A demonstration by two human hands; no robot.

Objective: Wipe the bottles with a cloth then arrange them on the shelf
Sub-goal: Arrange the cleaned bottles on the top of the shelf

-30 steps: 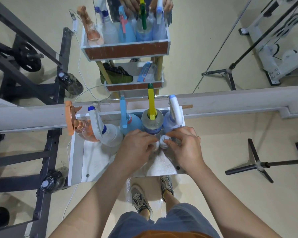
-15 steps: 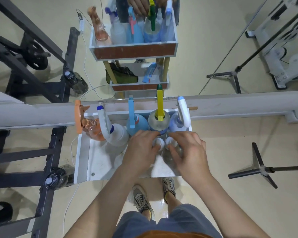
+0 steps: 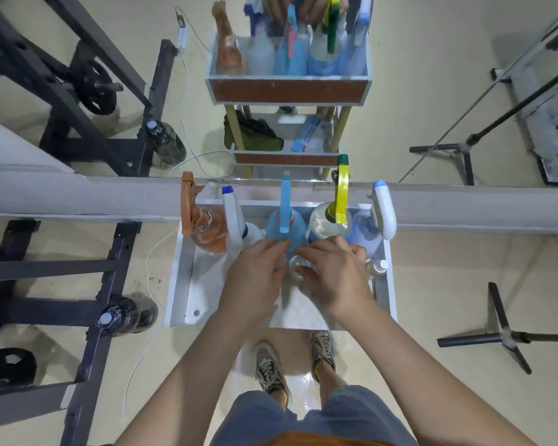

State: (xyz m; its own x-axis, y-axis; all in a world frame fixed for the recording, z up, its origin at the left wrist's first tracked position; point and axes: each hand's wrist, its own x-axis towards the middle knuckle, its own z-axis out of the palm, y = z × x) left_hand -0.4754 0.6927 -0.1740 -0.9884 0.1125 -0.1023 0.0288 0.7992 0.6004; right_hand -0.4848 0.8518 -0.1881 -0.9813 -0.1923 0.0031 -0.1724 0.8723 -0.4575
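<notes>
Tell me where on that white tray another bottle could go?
Bare room: the tray's front left corner, between its left wall, the orange spray bottle and the left hand. Crowded: the back row of spray bottles, the middle by the right hand, and the right wall by the small capped bottle.

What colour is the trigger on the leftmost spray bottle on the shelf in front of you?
Orange; the trigger shows best in the head view.

Frame (image 3: 45, 272): black metal, at left.
Large bottle (image 3: 126, 313): dark plastic, capped, just beside the frame.
Cable (image 3: 142, 349): white, trailing over cream floor (image 3: 448, 284).
Stand base (image 3: 504, 336): black, three-legged, at right.
Sneakers (image 3: 269, 368): patterned pair, toes toward grey ledge (image 3: 78, 194).
Mirror (image 3: 416, 59): above the ledge.
</notes>
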